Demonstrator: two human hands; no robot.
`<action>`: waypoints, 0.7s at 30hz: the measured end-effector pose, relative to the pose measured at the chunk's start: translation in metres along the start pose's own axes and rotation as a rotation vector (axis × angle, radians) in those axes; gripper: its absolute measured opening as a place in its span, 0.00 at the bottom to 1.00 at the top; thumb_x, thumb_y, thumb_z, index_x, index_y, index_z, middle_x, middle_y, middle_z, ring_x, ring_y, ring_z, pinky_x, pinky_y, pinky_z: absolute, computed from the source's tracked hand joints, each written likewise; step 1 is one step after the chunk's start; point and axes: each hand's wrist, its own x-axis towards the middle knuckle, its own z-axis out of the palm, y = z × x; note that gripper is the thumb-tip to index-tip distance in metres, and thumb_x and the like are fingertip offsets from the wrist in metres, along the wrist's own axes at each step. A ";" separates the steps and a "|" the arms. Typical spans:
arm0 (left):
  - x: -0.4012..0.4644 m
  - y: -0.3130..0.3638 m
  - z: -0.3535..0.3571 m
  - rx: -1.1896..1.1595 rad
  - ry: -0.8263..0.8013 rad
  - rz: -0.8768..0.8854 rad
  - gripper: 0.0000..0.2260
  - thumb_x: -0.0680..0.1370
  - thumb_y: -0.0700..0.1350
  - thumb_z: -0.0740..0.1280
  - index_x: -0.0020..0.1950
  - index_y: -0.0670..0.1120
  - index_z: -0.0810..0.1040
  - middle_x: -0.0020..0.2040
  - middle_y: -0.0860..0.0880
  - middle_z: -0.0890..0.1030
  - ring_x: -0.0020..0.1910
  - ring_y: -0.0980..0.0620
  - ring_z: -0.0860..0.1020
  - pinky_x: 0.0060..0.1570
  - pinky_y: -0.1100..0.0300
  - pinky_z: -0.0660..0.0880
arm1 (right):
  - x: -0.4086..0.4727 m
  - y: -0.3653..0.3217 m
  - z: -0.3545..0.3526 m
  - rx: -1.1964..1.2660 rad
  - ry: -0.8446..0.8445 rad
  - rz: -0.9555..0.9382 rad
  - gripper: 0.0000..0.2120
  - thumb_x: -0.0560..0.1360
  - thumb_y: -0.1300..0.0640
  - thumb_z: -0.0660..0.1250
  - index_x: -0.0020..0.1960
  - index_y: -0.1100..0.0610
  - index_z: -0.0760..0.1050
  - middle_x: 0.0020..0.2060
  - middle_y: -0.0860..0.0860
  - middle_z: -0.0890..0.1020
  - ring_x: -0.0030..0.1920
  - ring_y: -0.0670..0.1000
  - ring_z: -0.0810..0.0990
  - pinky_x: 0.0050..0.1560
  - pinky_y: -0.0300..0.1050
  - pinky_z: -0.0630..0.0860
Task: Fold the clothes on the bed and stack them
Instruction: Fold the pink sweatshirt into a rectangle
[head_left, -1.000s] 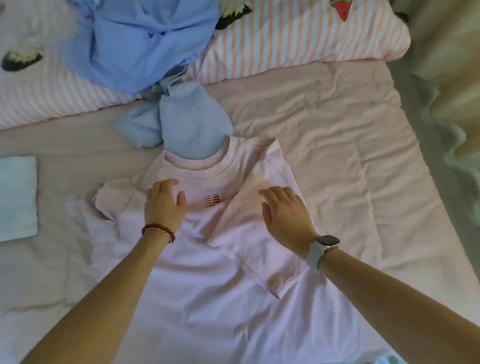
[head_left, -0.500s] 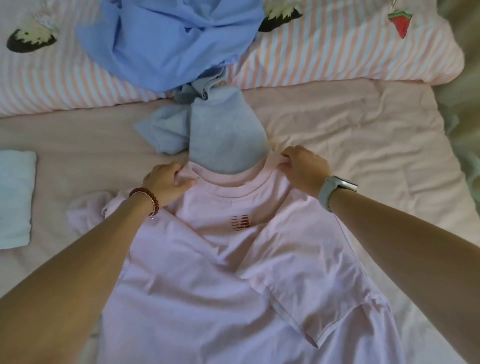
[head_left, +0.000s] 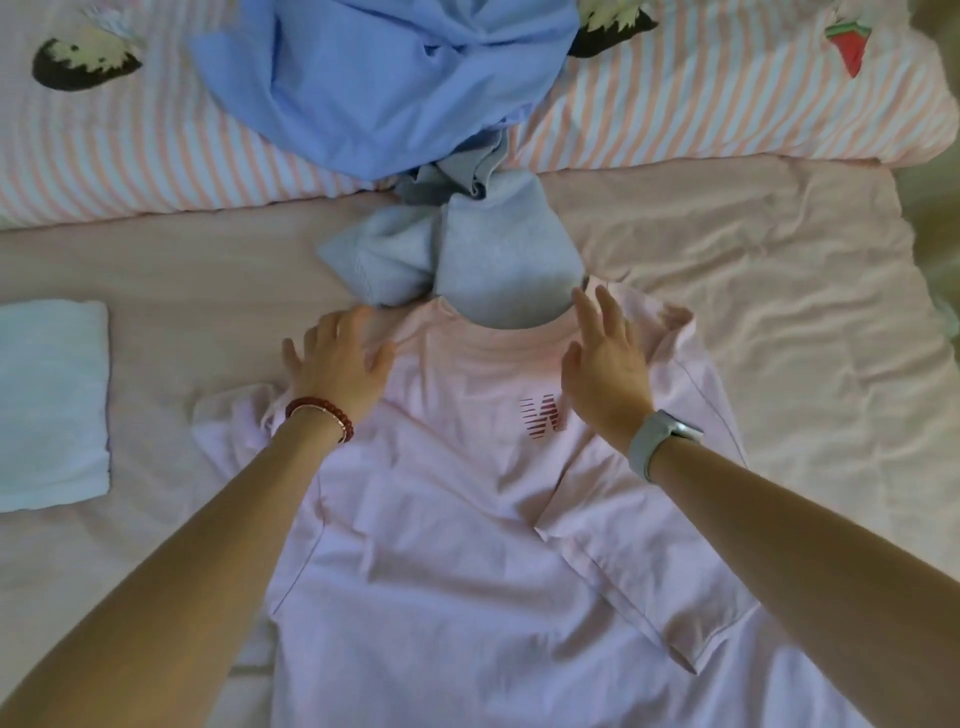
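Here, a pale pink T-shirt (head_left: 467, 519) was laid front-up across the pink bed sheet (head_left: 753, 291), its collar pointing away from the person. The left hand (head_left: 340, 364) was pressed flat on the shirt's shoulder beside the collar, fingers spread and nearly straight, with nothing gripped; a red bead bracelet (head_left: 321, 415) was worn at that wrist. The right hand (head_left: 605, 369) was held over the opposite shoulder, fingers extended and slightly splayed, no cloth pinched; whether its palm was actually touching the fabric could not be told. A grey watch (head_left: 660, 441) was strapped to that wrist. A dark red logo (head_left: 543, 421) was printed on the chest just beside the heel of the right hand. Below the right forearm, the shirt's sleeve (head_left: 644, 587) was seen folded inward over the body of the shirt. Outward of the left hand, the other sleeve was bunched on the sheet.

Just beyond both sets of fingertips, a crumpled grey garment (head_left: 467, 260) was lying on the collar, overlapping the neckline between the two hands. Farther beyond it, a blue garment (head_left: 384, 78) was heaped on a striped pink-and-white quilt (head_left: 701, 104). Well to the outer side of the left hand, a folded white cloth (head_left: 52, 400) was lying flat on the sheet.
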 end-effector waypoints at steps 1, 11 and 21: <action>-0.011 -0.017 -0.002 0.025 0.023 -0.022 0.23 0.75 0.50 0.65 0.69 0.47 0.66 0.69 0.42 0.68 0.67 0.40 0.65 0.66 0.37 0.52 | -0.013 -0.009 0.008 -0.061 0.015 -0.100 0.28 0.73 0.66 0.58 0.72 0.59 0.61 0.71 0.59 0.63 0.69 0.59 0.63 0.68 0.51 0.59; -0.072 -0.153 -0.005 -0.525 -0.010 -0.656 0.28 0.77 0.57 0.62 0.69 0.39 0.65 0.65 0.37 0.71 0.67 0.41 0.67 0.67 0.49 0.61 | -0.067 -0.103 0.095 -0.238 -0.351 -0.598 0.23 0.78 0.57 0.56 0.73 0.55 0.61 0.70 0.53 0.65 0.69 0.56 0.64 0.64 0.53 0.63; -0.083 -0.132 -0.004 -1.131 -0.275 -0.409 0.07 0.67 0.45 0.71 0.43 0.47 0.77 0.35 0.54 0.83 0.38 0.56 0.81 0.38 0.63 0.77 | -0.066 -0.114 0.130 -0.189 -0.575 -0.378 0.23 0.81 0.51 0.51 0.75 0.52 0.53 0.75 0.49 0.52 0.75 0.52 0.49 0.71 0.53 0.47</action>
